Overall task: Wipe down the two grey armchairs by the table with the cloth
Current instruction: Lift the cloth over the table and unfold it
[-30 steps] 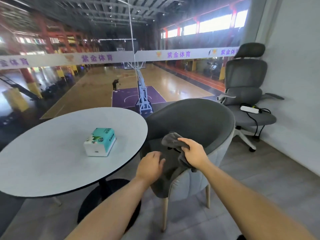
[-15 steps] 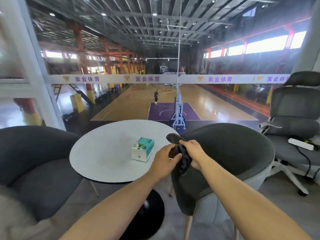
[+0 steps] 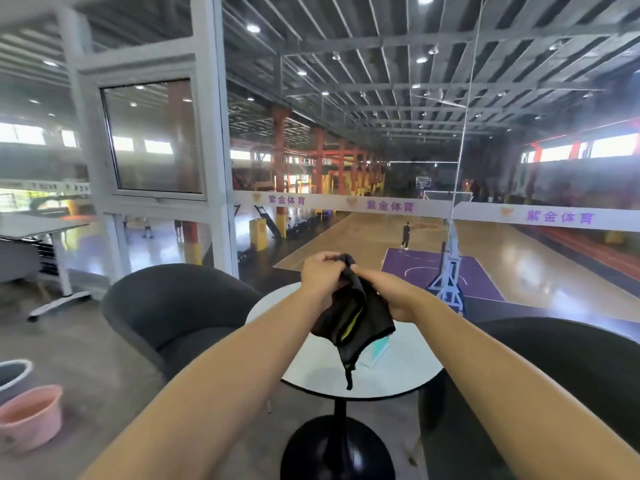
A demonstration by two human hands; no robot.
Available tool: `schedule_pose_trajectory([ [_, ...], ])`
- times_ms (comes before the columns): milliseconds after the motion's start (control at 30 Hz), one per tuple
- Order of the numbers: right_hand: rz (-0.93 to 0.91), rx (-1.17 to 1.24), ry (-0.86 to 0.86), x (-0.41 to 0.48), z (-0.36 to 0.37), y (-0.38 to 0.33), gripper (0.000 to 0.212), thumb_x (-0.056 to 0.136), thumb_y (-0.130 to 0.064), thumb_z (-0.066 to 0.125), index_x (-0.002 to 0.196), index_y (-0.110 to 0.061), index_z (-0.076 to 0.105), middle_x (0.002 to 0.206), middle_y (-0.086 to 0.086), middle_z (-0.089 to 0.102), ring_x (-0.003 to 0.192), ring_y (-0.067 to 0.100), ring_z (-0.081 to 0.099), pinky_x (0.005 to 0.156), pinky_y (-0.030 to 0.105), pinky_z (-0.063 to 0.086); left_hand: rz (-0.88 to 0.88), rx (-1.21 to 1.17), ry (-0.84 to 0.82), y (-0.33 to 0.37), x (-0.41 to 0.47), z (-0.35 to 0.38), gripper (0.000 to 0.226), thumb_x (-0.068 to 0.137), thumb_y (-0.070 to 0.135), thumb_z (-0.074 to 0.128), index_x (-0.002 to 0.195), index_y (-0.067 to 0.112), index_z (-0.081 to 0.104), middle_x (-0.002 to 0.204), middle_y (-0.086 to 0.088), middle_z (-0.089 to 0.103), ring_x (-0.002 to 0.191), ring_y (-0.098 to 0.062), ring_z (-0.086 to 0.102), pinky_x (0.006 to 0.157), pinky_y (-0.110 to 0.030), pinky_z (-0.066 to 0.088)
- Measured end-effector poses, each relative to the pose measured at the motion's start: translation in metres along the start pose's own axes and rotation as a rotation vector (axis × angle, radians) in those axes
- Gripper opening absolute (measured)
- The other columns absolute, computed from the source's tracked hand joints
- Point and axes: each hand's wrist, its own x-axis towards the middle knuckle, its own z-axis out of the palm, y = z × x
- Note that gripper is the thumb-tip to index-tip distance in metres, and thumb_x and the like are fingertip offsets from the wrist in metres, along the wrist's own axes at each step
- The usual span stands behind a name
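- Holding the cloth (image 3: 349, 317) in the air above the round white table (image 3: 311, 368), both hands meet at its top edge.
- Left hand (image 3: 320, 271): fingers curled tight, pinching a bunched corner of the cloth; the dark tip pokes up past the knuckles.
- Right hand (image 3: 388, 292): fingers closed around the cloth's upper edge, just beside the left hand; individual fingertips are hidden behind the fabric, so how they sit cannot be told.
- Cloth is dark grey-black with a yellow-green streak in its fold; it hangs slack, its lowest corner dangling over the table's near rim, clear of the top as far as can be seen.
- Teal-and-white packet (image 3: 375, 353) lies on the table, mostly hidden behind the cloth.
- Left armchair (image 3: 173, 306), dark grey, stands left of the table, close to its edge.
- Right armchair (image 3: 554, 368), dark grey, stands right of the table, its back rim near the table's edge.
- Pink basin (image 3: 31, 417) and a grey one (image 3: 14, 374) sit on the floor far left of the table.
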Motion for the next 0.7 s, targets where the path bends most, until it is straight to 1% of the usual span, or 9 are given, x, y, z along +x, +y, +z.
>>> schedule_pose_trajectory([
  [67, 0.001, -0.046, 0.043, 0.007, 0.018, -0.003, 0.039, 0.086, -0.038, 0.062, 0.110, -0.009, 0.070, 0.106, 0.012, 0.068, 0.098, 0.027, 0.063, 0.095, 0.042, 0.049, -0.015, 0.037, 0.041, -0.017, 0.032, -0.021, 0.026, 0.063, 0.012, 0.065, 0.087, 0.017, 0.074, 0.093, -0.014, 0.076, 0.096, -0.038, 0.073, 0.084, -0.053, 0.062],
  [167, -0.025, -0.042, 0.037, 0.016, 0.036, -0.003, 0.023, 0.082, -0.026, 0.056, 0.100, -0.015, 0.065, 0.102, 0.010, 0.058, 0.090, 0.025, 0.056, 0.079, 0.037, 0.048, -0.044, 0.027, 0.084, -0.007, 0.028, -0.046, 0.016, 0.075, 0.003, 0.066, 0.084, 0.016, 0.072, 0.095, -0.019, 0.074, 0.094, -0.040, 0.072, 0.082, -0.053, 0.062],
  [233, -0.031, -0.095, -0.054, 0.021, 0.044, -0.001, 0.035, 0.084, -0.020, 0.053, 0.116, -0.028, 0.065, 0.112, 0.009, 0.063, 0.100, 0.026, 0.059, 0.078, 0.036, 0.053, -0.057, 0.031, 0.122, 0.004, 0.024, -0.061, 0.020, 0.082, -0.002, 0.065, 0.082, 0.016, 0.072, 0.098, -0.019, 0.072, 0.091, -0.035, 0.072, 0.081, -0.051, 0.063],
  [300, -0.012, -0.264, -0.109, 0.027, 0.054, 0.005, 0.050, 0.084, -0.021, 0.056, 0.126, -0.047, 0.053, 0.116, 0.003, 0.067, 0.107, 0.024, 0.063, 0.075, 0.037, 0.057, -0.067, 0.055, 0.154, 0.005, 0.036, -0.079, 0.020, 0.079, 0.000, 0.066, 0.078, 0.018, 0.074, 0.095, -0.018, 0.074, 0.088, -0.034, 0.073, 0.081, -0.050, 0.063],
  [367, 0.016, -0.453, -0.085, 0.038, 0.065, 0.019, 0.047, 0.085, -0.026, 0.062, 0.127, -0.041, 0.048, 0.110, 0.002, 0.070, 0.100, 0.022, 0.068, 0.073, 0.038, 0.059, -0.068, 0.118, 0.182, 0.003, 0.047, -0.095, 0.018, 0.079, 0.003, 0.068, 0.074, 0.018, 0.076, 0.090, -0.014, 0.075, 0.088, -0.032, 0.073, 0.082, -0.046, 0.063],
  [433, -0.005, -0.540, 0.056, 0.054, 0.073, 0.034, 0.034, 0.084, -0.021, 0.062, 0.118, -0.024, 0.055, 0.102, 0.008, 0.070, 0.088, 0.023, 0.071, 0.071, 0.040, 0.062, -0.058, 0.190, 0.194, 0.004, 0.053, -0.107, 0.016, 0.079, 0.005, 0.070, 0.074, 0.018, 0.077, 0.091, -0.011, 0.074, 0.090, -0.029, 0.072, 0.083, -0.040, 0.063],
  [567, -0.087, -0.577, 0.358, 0.078, 0.063, 0.040, 0.013, 0.082, -0.014, 0.062, 0.091, -0.005, 0.066, 0.088, 0.016, 0.068, 0.077, 0.029, 0.068, 0.064, 0.042, 0.062, 0.113, 0.581, 0.165, 0.009, 0.063, -0.140, 0.016, 0.090, 0.009, 0.066, 0.092, 0.018, 0.079, 0.100, 0.002, 0.072, 0.092, -0.016, 0.066, 0.078, -0.026, 0.056],
  [633, -0.111, -0.601, 0.444, 0.086, 0.050, 0.033, 0.016, 0.082, -0.018, 0.065, 0.082, -0.003, 0.069, 0.076, 0.016, 0.067, 0.068, 0.030, 0.067, 0.064, 0.043, 0.060, 0.261, 0.914, 0.092, 0.011, 0.066, -0.165, 0.018, 0.095, 0.010, 0.062, 0.101, 0.015, 0.078, 0.100, 0.007, 0.068, 0.094, -0.012, 0.062, 0.086, -0.023, 0.047],
  [700, -0.144, -0.603, 0.482, 0.091, 0.041, 0.022, 0.016, 0.084, -0.020, 0.068, 0.077, -0.006, 0.070, 0.069, 0.015, 0.068, 0.061, 0.033, 0.067, 0.064, 0.043, 0.059, 0.367, 1.144, 0.008, 0.005, 0.068, -0.187, 0.016, 0.097, 0.012, 0.061, 0.100, 0.013, 0.077, 0.102, 0.002, 0.070, 0.097, -0.017, 0.063, 0.092, -0.027, 0.047],
])
